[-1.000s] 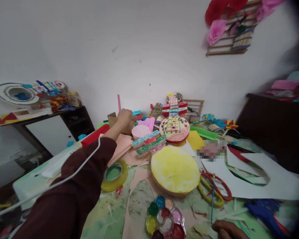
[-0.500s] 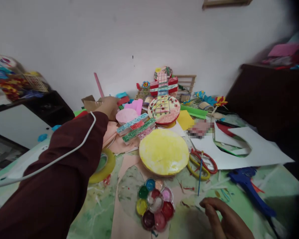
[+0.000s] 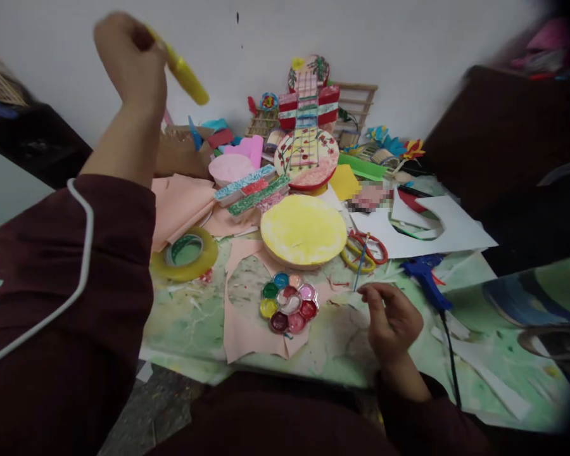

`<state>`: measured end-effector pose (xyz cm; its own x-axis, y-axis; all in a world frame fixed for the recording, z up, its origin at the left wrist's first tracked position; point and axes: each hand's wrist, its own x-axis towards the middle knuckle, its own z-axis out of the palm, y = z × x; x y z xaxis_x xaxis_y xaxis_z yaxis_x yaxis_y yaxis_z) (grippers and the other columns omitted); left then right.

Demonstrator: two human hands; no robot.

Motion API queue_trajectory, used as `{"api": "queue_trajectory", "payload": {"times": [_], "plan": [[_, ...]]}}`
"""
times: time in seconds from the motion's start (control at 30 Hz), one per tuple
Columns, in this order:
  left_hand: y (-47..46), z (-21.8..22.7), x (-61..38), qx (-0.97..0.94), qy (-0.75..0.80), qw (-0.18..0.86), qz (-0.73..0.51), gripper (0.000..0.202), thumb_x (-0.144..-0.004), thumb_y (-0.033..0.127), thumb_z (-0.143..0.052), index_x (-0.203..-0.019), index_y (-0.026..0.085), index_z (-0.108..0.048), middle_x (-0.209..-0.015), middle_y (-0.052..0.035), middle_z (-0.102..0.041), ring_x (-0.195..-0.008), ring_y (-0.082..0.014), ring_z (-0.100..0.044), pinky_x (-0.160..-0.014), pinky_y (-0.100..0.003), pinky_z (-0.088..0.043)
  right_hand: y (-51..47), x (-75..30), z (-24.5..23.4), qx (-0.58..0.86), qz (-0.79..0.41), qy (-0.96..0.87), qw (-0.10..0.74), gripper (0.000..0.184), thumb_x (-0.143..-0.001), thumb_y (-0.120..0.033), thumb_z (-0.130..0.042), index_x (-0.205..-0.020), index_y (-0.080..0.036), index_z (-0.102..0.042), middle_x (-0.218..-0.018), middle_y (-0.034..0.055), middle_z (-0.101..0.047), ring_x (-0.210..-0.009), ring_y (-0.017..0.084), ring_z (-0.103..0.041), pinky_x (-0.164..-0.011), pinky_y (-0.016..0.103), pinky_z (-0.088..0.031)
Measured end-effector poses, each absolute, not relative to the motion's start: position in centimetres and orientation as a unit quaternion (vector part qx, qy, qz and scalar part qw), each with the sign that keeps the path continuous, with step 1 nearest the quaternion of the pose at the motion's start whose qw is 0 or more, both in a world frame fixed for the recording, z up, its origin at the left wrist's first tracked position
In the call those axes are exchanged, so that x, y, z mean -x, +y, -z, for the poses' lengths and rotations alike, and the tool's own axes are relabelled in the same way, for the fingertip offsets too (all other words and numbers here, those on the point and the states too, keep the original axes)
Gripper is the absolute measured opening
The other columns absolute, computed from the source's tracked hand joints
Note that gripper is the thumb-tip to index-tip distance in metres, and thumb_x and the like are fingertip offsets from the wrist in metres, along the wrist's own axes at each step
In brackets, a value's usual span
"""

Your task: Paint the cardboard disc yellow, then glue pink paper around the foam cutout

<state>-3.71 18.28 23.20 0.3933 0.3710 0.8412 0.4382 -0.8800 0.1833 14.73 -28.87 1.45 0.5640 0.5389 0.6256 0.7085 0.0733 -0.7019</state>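
High at the upper left, my left hand (image 3: 130, 60) is closed around a slim yellow tool (image 3: 185, 73); motion blur hides its exact kind. My right hand (image 3: 392, 320) hovers over the table front, thumb and forefinger pinched together; what they hold, if anything, is too small to make out. Just beyond those fingertips a blue paintbrush (image 3: 361, 265) lies against the scissors (image 3: 377, 248) with red and yellow handles. To the left stands a flower-shaped paint palette (image 3: 289, 303) with several colours. Behind it sits a yellow-painted oval piece (image 3: 304, 229).
A decorated model guitar (image 3: 307, 149) leans at the back. Left are a roll of yellow tape (image 3: 190, 253) and folded peach paper (image 3: 180, 206). A blue glue gun (image 3: 427, 278) with its cord and cut white paper (image 3: 456, 231) lie right. A striped cylinder (image 3: 527, 294) is at the right edge.
My left hand has risen from among the things at the back left and now has the yellow tool in it. The view has tilted down. My right hand stays near the paintbrush.
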Motion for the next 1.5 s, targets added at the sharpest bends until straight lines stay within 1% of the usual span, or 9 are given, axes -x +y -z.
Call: {"api": "queue_trajectory", "payload": {"times": [0.07, 0.2, 0.37, 0.5, 0.67, 0.8, 1.1, 1.27, 1.5], "plan": [[13.8, -23.1, 3.2, 0.737, -0.289, -0.117, 0.600, 0.028, -0.075, 0.001, -0.066, -0.068, 0.014, -0.043, -0.066, 0.0126, -0.041, -0.062, 0.0016, -0.041, -0.059, -0.014, -0.041, -28.2, -14.4, -3.2, 0.658, 0.094, -0.478, 0.575, 0.011, -0.090, -0.025, -0.058, -0.096, -0.020, -0.066, -0.085, 0.0042, -0.069, -0.078, 0.019, -0.063, -0.071, 0.035, -0.050], [0.3, -18.1, 3.0, 0.727, -0.097, -0.453, 0.506, 0.013, -0.076, 0.014, -0.077, -0.081, 0.014, -0.065, -0.076, 0.0041, -0.066, -0.074, -0.0093, -0.062, -0.073, -0.028, -0.051, -27.0, -12.8, -7.3, 0.631, 0.047, -0.554, 0.541, 0.052, -0.087, -0.043, -0.061, -0.133, -0.021, -0.049, -0.136, 0.0146, -0.055, -0.125, 0.031, -0.051, -0.099, 0.052, -0.045], [-11.4, -10.9, 5.6, 0.694, -0.114, -0.636, 0.317, 0.018, -0.077, 0.031, -0.078, -0.086, 0.017, -0.072, -0.084, -0.0025, -0.071, -0.078, -0.0157, -0.066, -0.072, -0.029, -0.053, -27.7, -8.9, -8.9, 0.580, -0.241, -0.605, 0.488, 0.053, -0.094, -0.046, -0.052, -0.140, -0.024, -0.036, -0.133, 0.0128, -0.056, -0.113, 0.023, -0.060, -0.094, 0.041, -0.051], [-14.2, -8.5, 8.3, 0.750, -0.105, -0.579, 0.300, 0.014, -0.087, 0.030, -0.066, -0.094, 0.017, -0.068, -0.091, -0.0061, -0.071, -0.085, -0.0177, -0.068, -0.075, -0.028, -0.055, -29.4, -7.4, -8.6, 0.583, -0.303, -0.634, 0.408, 0.041, -0.098, -0.040, -0.046, -0.133, -0.019, -0.042, -0.116, 0.0110, -0.064, -0.102, 0.021, -0.061, -0.087, 0.035, -0.051], [-15.2, -7.9, 10.1, 0.908, 0.051, -0.217, 0.354, 0.024, -0.095, 0.031, -0.055, -0.113, 0.015, -0.058, -0.101, -0.0125, -0.070, -0.092, -0.0206, -0.065, -0.079, -0.033, -0.054, -30.4, -7.6, -9.0, 0.561, -0.413, -0.621, 0.360, 0.029, -0.095, -0.040, -0.049, -0.114, -0.019, -0.056, -0.095, 0.0046, -0.064, -0.082, 0.016, -0.058, -0.074, 0.029, -0.050], [-15.5, -8.4, 10.3, 0.930, 0.128, -0.032, 0.343, 0.017, -0.096, 0.030, -0.053, -0.098, 0.014, -0.060, -0.084, -0.0078, -0.072, -0.079, -0.0202, -0.064, -0.073, -0.033, -0.051, -30.2, -7.4, -9.2, 0.494, -0.540, -0.579, 0.360, 0.030, -0.094, -0.046, -0.046, -0.101, -0.019, -0.057, -0.077, -0.0008, -0.055, -0.062, 0.010, -0.048, -0.054, 0.021, -0.040], [-16.0, -9.4, 9.1, 0.939, 0.106, 0.046, 0.323, 0.056, -0.104, 0.040, -0.022, -0.065, 0.018, -0.056, -0.053, -0.0018, -0.052, -0.052, -0.0156, -0.046, -0.052, -0.033, -0.032, -29.8, -6.9, -8.0, 0.454, -0.604, -0.523, 0.395, 0.039, -0.084, -0.059, -0.060, -0.086, -0.020, -0.054, -0.061, -0.0071, -0.043, -0.049, 0.007, -0.038, -0.044, 0.019, -0.031], [-16.2, -7.6, 8.3, 0.933, 0.024, 0.043, 0.355, 0.056, -0.102, 0.034, -0.024, -0.054, 0.020, -0.049, -0.048, -0.0016, -0.047, -0.047, -0.0157, -0.041, -0.049, -0.033, -0.029, -29.8, -6.5, -6.7, 0.584, -0.369, -0.649, 0.318, 0.028, -0.088, -0.042, -0.057, -0.102, -0.018, -0.059, -0.080, 0.0046, -0.064, -0.067, 0.016, -0.056, -0.060, 0.026, -0.044], [-15.8, -6.8, 8.3, 0.958, -0.072, -0.086, 0.263, 0.037, -0.099, 0.032, -0.034, -0.078, 0.018, -0.061, -0.069, -0.0054, -0.065, -0.063, -0.0182, -0.059, -0.055, -0.029, -0.043, -29.2, -7.2, -7.0, 0.646, -0.259, -0.669, 0.259, 0.029, -0.088, -0.033, -0.057, -0.113, -0.017, -0.056, -0.097, 0.0109, -0.072, -0.083, 0.023, -0.066, -0.070, 0.032, -0.046]]}}
